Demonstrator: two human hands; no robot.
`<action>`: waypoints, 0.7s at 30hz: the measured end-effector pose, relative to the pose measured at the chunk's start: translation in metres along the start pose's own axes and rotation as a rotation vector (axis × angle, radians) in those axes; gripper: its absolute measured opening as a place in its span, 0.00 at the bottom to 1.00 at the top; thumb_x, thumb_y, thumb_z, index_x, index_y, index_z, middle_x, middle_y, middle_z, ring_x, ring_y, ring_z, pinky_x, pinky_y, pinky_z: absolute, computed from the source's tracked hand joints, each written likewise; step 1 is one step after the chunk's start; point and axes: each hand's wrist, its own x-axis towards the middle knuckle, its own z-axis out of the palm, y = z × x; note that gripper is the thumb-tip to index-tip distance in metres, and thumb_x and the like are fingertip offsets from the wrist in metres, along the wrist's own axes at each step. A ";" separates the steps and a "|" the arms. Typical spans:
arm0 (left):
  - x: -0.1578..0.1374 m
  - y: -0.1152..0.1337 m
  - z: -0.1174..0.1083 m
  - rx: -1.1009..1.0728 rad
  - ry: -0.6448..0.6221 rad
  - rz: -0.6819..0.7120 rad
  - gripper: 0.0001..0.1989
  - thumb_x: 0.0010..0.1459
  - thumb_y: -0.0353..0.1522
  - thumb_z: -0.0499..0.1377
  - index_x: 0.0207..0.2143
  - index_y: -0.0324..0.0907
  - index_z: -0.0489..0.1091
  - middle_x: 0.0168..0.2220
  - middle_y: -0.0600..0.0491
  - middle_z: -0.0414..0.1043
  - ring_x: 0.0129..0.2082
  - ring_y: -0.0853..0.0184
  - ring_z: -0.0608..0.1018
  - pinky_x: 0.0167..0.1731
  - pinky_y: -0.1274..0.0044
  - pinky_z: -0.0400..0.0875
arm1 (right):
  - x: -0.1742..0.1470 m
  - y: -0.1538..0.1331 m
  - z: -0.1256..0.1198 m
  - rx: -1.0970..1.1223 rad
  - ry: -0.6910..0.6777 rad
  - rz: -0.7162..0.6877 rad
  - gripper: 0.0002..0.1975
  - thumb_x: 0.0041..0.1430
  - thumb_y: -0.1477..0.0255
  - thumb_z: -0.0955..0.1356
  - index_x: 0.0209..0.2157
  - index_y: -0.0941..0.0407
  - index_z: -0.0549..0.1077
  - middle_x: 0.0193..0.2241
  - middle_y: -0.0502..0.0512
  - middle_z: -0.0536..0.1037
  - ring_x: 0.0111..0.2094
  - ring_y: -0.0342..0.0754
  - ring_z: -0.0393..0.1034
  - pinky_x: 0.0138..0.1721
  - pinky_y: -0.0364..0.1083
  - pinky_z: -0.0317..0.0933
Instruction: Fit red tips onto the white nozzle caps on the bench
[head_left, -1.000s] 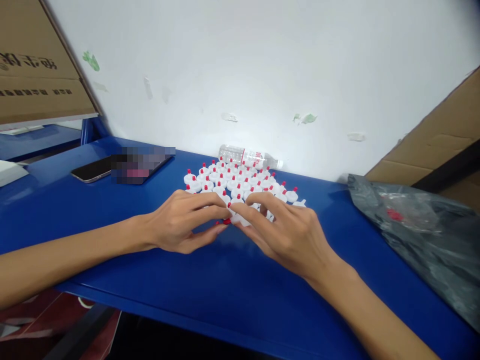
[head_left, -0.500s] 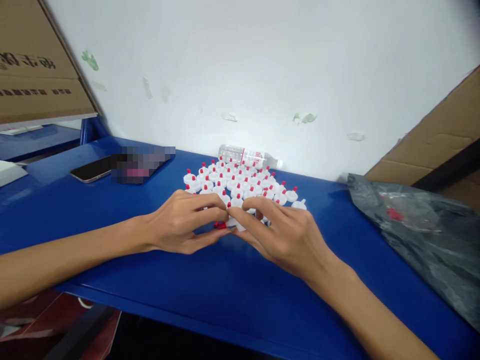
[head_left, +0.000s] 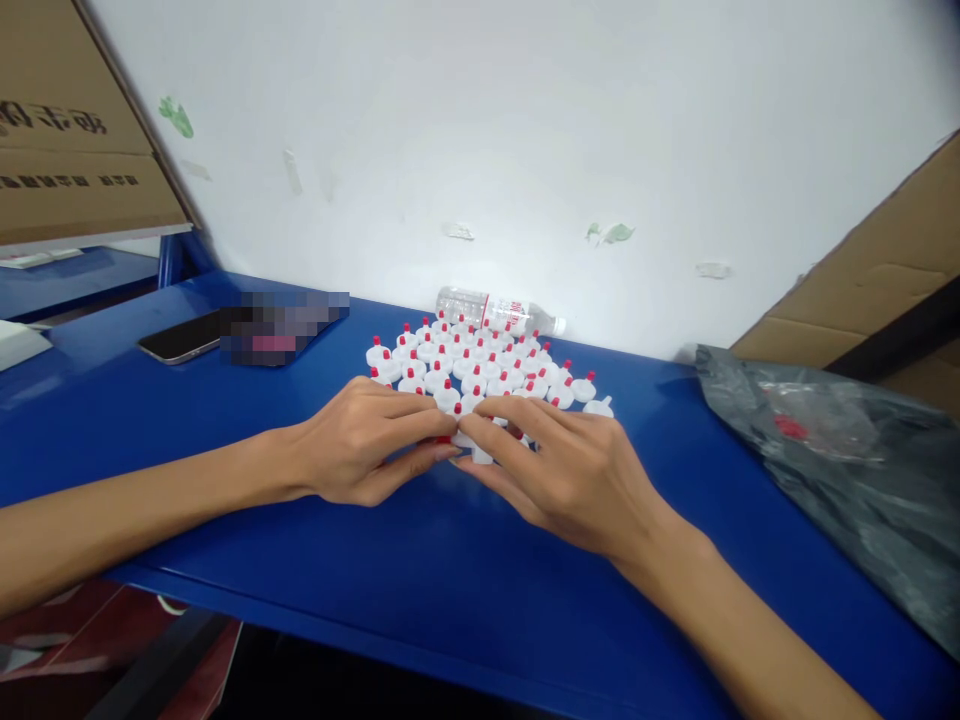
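Observation:
In front of me, my left hand (head_left: 382, 445) is closed in a pinch, with a bit of a small red cap (head_left: 445, 439) showing between finger and thumb. My right hand (head_left: 559, 455) is pinched around a small white nozzle piece (head_left: 482, 456), mostly covered by the fingers. The fingertips of both hands meet closely at this piece. Just behind them stand many round white nozzle pieces (head_left: 474, 380) with red caps on their tips, grouped tightly on the blue table (head_left: 450, 580). One white piece (head_left: 598, 407) at the right edge of the group has a bare tip.
A clear plastic bottle (head_left: 499, 312) lies against the wall behind the group. On the left rest a phone (head_left: 184, 335) and a blurred-out item (head_left: 281, 330). Dark plastic sheeting (head_left: 832, 480) with a clear bag (head_left: 821, 420) covers the right side. Cardboard (head_left: 885, 260) leans behind it.
My left finger and thumb have drawn closer together, covering more of the red caps. The right hand's fingertips have shifted slightly left, and more of the white piece's lower end shows.

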 end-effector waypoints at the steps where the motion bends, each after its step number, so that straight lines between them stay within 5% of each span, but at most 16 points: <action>1: 0.000 0.000 0.000 -0.012 -0.006 -0.001 0.05 0.72 0.32 0.54 0.42 0.41 0.69 0.27 0.55 0.74 0.20 0.71 0.74 0.20 0.78 0.63 | 0.000 0.000 0.000 0.002 -0.005 -0.001 0.10 0.72 0.68 0.68 0.44 0.58 0.79 0.39 0.52 0.84 0.31 0.41 0.76 0.28 0.44 0.61; 21: -0.003 -0.002 0.000 -0.084 -0.135 -0.004 0.10 0.72 0.29 0.50 0.36 0.41 0.68 0.22 0.57 0.66 0.18 0.68 0.68 0.20 0.73 0.57 | -0.005 -0.002 0.004 0.126 -0.117 0.050 0.15 0.73 0.61 0.66 0.44 0.58 0.78 0.38 0.52 0.83 0.31 0.42 0.75 0.26 0.46 0.56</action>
